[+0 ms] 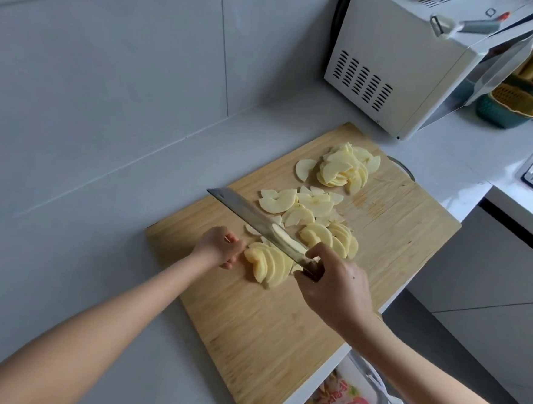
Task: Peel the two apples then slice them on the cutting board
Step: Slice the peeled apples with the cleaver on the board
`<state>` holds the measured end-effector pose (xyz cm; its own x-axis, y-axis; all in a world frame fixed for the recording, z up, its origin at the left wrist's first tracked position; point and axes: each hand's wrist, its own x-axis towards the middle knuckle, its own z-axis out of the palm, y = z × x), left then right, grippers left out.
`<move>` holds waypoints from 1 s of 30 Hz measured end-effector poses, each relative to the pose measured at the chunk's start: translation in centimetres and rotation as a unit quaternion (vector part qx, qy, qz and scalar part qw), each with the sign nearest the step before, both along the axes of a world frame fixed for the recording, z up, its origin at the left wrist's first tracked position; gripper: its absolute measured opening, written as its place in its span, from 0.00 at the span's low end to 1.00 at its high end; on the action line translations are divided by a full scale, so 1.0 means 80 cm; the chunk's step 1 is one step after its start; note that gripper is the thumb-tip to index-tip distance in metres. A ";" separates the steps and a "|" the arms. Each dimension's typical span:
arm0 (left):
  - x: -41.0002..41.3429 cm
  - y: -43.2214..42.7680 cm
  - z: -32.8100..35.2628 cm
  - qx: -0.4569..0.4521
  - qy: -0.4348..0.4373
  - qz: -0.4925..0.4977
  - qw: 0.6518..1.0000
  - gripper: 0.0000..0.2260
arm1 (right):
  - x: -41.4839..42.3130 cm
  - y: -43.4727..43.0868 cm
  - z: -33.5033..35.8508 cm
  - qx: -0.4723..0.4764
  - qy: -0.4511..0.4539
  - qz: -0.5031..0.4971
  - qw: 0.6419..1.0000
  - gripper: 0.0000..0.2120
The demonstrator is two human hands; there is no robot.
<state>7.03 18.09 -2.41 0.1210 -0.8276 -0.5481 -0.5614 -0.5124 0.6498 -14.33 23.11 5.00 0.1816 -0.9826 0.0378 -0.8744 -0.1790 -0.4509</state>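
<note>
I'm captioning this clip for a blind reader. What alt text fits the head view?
The right hand holds a cleaver over fanned apple slices on a cutting board, one slice stuck to the blade, while the left hand, fingers curled, sits beside them. More slices lie beyond, near a white appliance.

A pale grey countertop (pixel 111 285) runs along a tiled wall and carries a wooden cutting board (pixel 264 343), which lies at an angle with its right corner reaching the counter's front edge. At the board's far side a small rounded rim (pixel 404 168) shows from beneath it, too hidden to identify. Further back a white box-shaped appliance (pixel 388 59) with vent slots stands on the counter, with a green and yellow basket (pixel 503 108) just beside it.
</note>
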 end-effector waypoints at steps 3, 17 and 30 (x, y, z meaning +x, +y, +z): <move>0.023 -0.003 0.002 -0.020 0.002 0.161 0.987 0.08 | -0.018 0.000 -0.002 0.001 0.025 0.008 1.000 0.11; -0.067 -0.008 0.040 -0.338 -0.177 -0.351 0.855 0.34 | -0.043 -0.008 -0.009 -0.120 0.093 0.128 0.980 0.14; -0.067 -0.059 0.010 -0.229 -0.227 -0.271 0.907 0.22 | -0.113 0.000 -0.001 -0.150 0.127 0.088 0.977 0.16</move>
